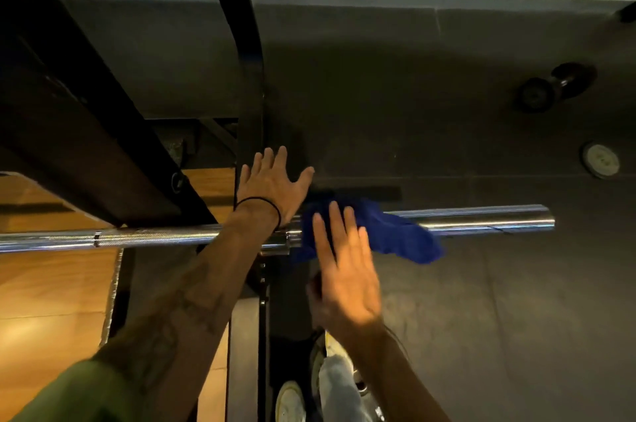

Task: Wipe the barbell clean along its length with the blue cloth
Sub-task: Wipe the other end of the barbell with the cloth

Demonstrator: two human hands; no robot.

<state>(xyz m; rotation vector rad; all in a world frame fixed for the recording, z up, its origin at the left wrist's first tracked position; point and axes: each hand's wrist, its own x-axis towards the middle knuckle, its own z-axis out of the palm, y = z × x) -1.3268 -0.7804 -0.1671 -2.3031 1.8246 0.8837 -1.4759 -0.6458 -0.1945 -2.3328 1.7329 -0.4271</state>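
The right hand (344, 270), fingers straight, presses the blue cloth (385, 232) on the barbell (481, 220). At ten o'clock from it, the left hand (272, 184) spreads wide, holding nothing.

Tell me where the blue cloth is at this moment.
In the head view, the blue cloth is draped over the barbell sleeve right of centre, under the right hand's fingertips, beside the left hand.

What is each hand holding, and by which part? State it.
Nothing is held. The left hand is spread open beyond the barbell. The right hand is flat, its fingers straight over the blue cloth draped on the bar.
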